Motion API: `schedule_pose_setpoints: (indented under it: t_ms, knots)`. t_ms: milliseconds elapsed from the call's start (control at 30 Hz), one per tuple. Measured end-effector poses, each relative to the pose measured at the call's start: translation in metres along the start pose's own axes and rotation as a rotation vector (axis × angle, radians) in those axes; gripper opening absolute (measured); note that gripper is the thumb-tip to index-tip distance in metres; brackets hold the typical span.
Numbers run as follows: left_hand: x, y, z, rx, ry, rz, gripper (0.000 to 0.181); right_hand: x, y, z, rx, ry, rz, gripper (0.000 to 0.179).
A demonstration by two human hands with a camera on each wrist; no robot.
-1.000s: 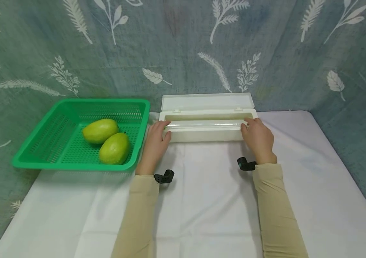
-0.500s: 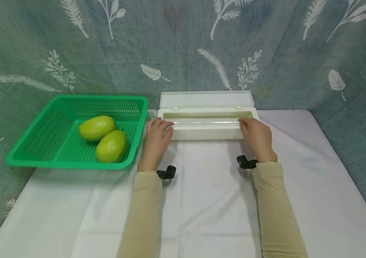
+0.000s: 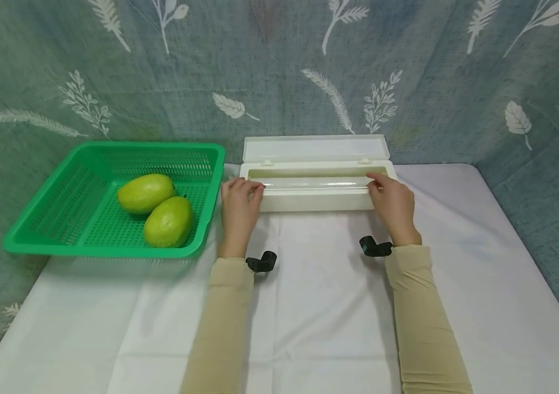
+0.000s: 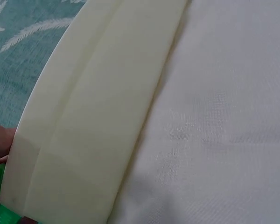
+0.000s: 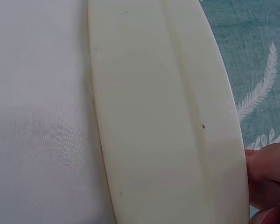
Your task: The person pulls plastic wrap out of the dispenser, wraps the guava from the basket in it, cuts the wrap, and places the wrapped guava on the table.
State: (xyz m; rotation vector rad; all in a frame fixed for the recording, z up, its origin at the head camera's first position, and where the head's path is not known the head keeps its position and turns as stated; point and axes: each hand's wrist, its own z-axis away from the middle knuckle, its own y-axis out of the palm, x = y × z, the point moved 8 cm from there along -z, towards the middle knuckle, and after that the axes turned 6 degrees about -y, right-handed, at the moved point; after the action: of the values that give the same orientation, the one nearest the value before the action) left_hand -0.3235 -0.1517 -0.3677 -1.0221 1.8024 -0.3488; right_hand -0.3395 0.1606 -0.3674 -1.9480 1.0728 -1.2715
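Observation:
A long cream-white cling film dispenser (image 3: pixel 316 202) lies on the table with its lid (image 3: pixel 316 148) raised at the back. Inside it is a shiny clear roll of cling film (image 3: pixel 316 183). At the left end, my left hand (image 3: pixel 241 210) pinches at the film's front edge with thumb and forefinger together. My right hand (image 3: pixel 393 205) is over the right end, its forefinger stretched across the roll and its thumb lower at the front rim. Whether the right hand holds film is too small to tell. Both wrist views mostly show the dispenser's front wall (image 4: pixel 98 107).
A green plastic basket (image 3: pixel 97 251) stands to the left of the dispenser, close beside my left hand. Two yellow-green fruits (image 3: pixel 146 194) lie in it. White cloth (image 3: pixel 318 301) covers the table, and a leaf-patterned curtain (image 3: pixel 279 71) hangs behind.
My left thumb and forefinger have come together at the film's edge. The right fingertips moved inward along the roll, then a little back to the right, with the forefinger now stretched out.

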Motion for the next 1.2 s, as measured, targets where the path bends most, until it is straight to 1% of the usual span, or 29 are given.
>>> schedule_pose_setpoints:
  t_ms: [67,233,400,567,667,833,900,933,1100,1133,1167,1200]
  knots:
    - [-0.001,0.0,-0.001,-0.01,-0.008,-0.003,0.015,0.001,-0.001,-0.001,0.003,-0.008,0.013,0.028]
    - [-0.002,-0.001,-0.002,-0.023,-0.024,0.0,0.015,0.007,0.001,-0.003,0.052,-0.022,0.062,0.031]
    - [0.001,0.0,-0.001,-0.032,-0.043,-0.007,0.015,0.009,0.003,-0.005,0.087,-0.006,0.068,0.026]
    - [0.002,0.001,0.0,-0.041,-0.053,-0.017,0.016,0.01,0.009,-0.006,0.134,0.001,0.113,0.031]
    - [0.002,0.001,0.0,-0.048,-0.049,-0.014,0.015,0.012,0.01,-0.006,0.135,-0.016,0.146,0.031]
    - [0.001,0.001,0.0,-0.056,-0.04,-0.014,0.016,0.015,0.009,-0.008,0.098,-0.07,0.159,0.028]
    - [-0.001,0.001,0.0,-0.054,-0.032,-0.013,0.016,0.016,0.009,-0.009,0.102,-0.069,0.163,0.027]
    - [-0.002,0.001,0.0,-0.052,-0.027,-0.013,0.016,0.017,0.009,-0.009,0.119,-0.058,0.171,0.028]
    - [-0.003,0.002,0.002,-0.044,-0.025,-0.012,0.014,0.019,0.019,-0.007,0.28,0.021,0.246,0.038]
    - [-0.003,0.002,0.002,-0.042,-0.026,-0.008,0.014,0.02,0.02,-0.007,0.291,0.026,0.259,0.039]
    - [-0.003,0.001,0.002,-0.042,-0.027,-0.006,0.014,0.021,0.021,-0.008,0.284,0.023,0.268,0.04]
    - [-0.003,0.001,0.002,-0.043,-0.025,-0.002,0.014,0.022,0.02,-0.009,0.258,0.014,0.27,0.038]
